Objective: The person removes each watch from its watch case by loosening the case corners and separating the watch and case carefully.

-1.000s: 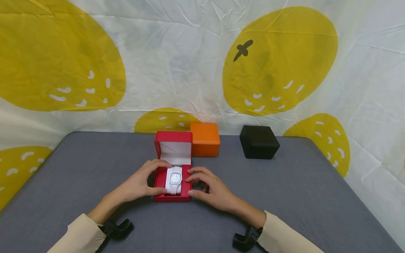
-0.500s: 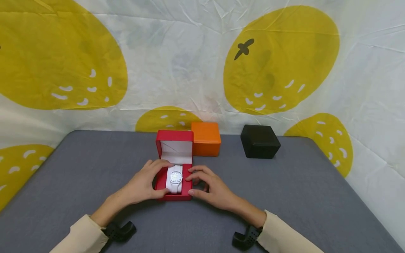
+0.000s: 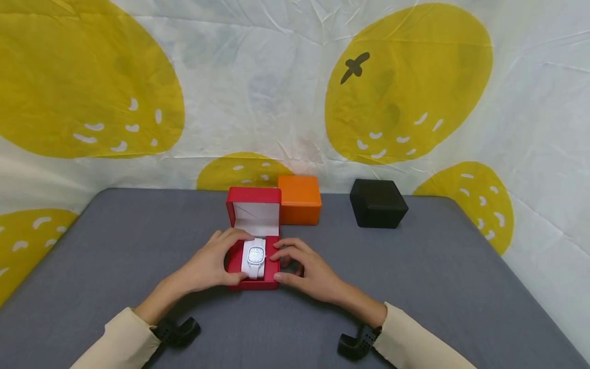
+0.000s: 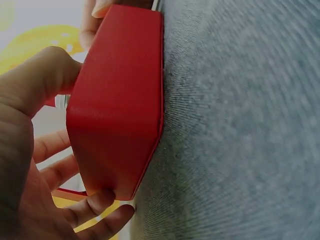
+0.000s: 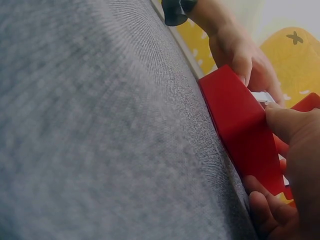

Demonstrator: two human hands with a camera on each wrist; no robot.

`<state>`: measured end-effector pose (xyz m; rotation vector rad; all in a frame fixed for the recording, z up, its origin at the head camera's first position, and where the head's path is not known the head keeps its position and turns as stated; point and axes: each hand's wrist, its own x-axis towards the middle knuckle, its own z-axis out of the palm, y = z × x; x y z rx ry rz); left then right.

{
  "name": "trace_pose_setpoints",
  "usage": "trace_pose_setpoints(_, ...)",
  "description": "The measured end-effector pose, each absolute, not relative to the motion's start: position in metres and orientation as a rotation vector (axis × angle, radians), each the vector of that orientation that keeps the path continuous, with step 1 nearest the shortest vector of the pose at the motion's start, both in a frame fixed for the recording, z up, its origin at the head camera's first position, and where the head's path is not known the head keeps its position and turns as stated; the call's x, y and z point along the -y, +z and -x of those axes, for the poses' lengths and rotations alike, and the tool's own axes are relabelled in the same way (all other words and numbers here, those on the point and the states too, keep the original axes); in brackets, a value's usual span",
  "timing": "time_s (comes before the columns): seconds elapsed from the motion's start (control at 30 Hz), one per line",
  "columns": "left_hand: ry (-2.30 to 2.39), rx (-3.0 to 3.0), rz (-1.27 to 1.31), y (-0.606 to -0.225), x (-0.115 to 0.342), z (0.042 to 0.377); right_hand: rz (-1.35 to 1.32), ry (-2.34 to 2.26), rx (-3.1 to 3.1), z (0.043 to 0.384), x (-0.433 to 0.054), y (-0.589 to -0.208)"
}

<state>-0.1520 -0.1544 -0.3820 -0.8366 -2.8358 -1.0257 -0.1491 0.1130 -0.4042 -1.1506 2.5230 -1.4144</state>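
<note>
An open red watch box [image 3: 272,277] stands on the table with its lid [image 3: 253,195] raised at the back. In it lies a white wristwatch [image 3: 255,255] on a white cushion, dial up. My left hand [image 3: 209,262] reaches over the box's left side, thumb and index finger pinching the watch's cushion at its front and back ends. In the left wrist view, the lower fingers lie along the outside of the box. At the right side, my right hand [image 3: 313,271] holds the box, its thumb at the front corner and fingers along the right rim.
Behind the red box, to its right, stands a shut orange box [image 3: 299,200]. Farther right is a shut black box [image 3: 379,203]. Grey cloth covers the table [image 3: 415,287], and a white curtain [image 3: 258,92] with yellow fruit prints hangs behind it.
My left hand has shifted slightly right, its thumb and index finger farther over the watch's cushion. The right hand stays at the box, and the whole head view has shifted a little.
</note>
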Motion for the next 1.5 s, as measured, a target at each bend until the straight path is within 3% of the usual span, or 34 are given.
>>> trace_pose_setpoints(0.43, -1.003, 2.896, 0.73, -0.3791, 0.1546, 0.1529, 1.137, -1.418, -2.517, 0.1502, -0.1134, -0.4037)
trace_pose_setpoints(1.5, -0.838, 2.851, 0.832, -0.3716, 0.1511, 0.1575, 1.134, -1.433, -2.494, 0.1504, -0.1133, -0.4015)
